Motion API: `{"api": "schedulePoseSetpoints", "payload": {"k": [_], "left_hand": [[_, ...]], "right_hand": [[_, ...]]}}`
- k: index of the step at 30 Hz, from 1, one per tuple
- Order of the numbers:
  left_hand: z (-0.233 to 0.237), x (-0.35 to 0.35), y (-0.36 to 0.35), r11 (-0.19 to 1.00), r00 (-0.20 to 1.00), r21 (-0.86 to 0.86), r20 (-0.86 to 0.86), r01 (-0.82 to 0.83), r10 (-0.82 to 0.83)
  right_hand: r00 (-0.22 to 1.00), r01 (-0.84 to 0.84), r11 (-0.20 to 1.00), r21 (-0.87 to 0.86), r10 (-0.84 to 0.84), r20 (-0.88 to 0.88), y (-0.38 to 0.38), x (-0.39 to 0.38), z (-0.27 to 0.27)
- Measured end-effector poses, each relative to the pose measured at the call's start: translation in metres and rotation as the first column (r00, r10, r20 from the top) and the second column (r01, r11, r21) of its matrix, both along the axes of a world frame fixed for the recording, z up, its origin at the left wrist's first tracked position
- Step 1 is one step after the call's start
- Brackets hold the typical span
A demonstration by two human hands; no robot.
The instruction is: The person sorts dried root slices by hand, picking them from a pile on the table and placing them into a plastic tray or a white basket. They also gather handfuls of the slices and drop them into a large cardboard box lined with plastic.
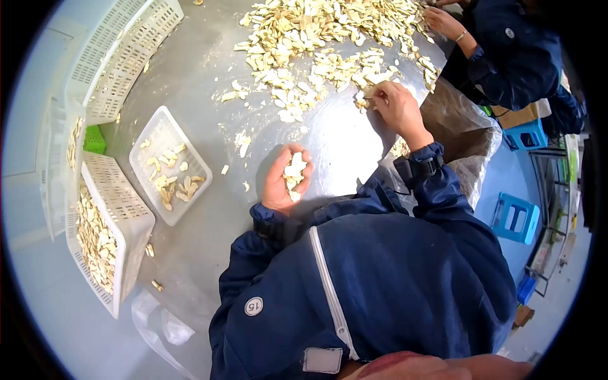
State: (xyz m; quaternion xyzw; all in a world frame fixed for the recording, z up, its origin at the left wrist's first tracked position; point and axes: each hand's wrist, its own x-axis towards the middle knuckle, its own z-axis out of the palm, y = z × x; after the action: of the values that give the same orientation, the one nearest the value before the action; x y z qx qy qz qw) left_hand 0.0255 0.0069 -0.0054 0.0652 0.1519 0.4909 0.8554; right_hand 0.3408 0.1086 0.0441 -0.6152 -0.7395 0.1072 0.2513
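Note:
My left hand (277, 183) is cupped palm up, its fingers curled around several pale dried slices (294, 171). At the near edge of the loose slices, my right hand (400, 113) reaches down with thumb and fingertips close together, beside a small brownish slice (361, 101). Whether that slice is pinched or only touched is hard to make out. A large heap of cream and tan slices (310, 31) spreads over the far part of the metal table (209, 82), thinning toward my hands.
A shallow white tray (201, 161) with a few slices lies to the left. Perforated white baskets (130, 209) line the left edge, one full of slices. A plastic-lined container (465, 136) stands at right. Another person's hand (446, 24) works at the heap's far right. Blue stools (516, 218) stand behind.

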Motion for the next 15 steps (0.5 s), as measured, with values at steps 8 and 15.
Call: {"api": "schedulePoseSetpoints", "payload": {"k": [8, 15], "left_hand": [[-0.002, 0.000, 0.000, 1.000, 1.000, 0.011, 0.013, -0.001, 0.001], [-0.004, -0.001, 0.000, 1.000, 1.000, 0.014, -0.008, -0.016, 0.016]], "right_hand": [[0.988, -0.154, 0.937, 0.315, 0.149, 0.038, 0.017, -0.042, -0.002], [0.843, -0.529, 0.822, 0.210, 0.479, 0.247, 0.020, -0.129, -0.016]]}}
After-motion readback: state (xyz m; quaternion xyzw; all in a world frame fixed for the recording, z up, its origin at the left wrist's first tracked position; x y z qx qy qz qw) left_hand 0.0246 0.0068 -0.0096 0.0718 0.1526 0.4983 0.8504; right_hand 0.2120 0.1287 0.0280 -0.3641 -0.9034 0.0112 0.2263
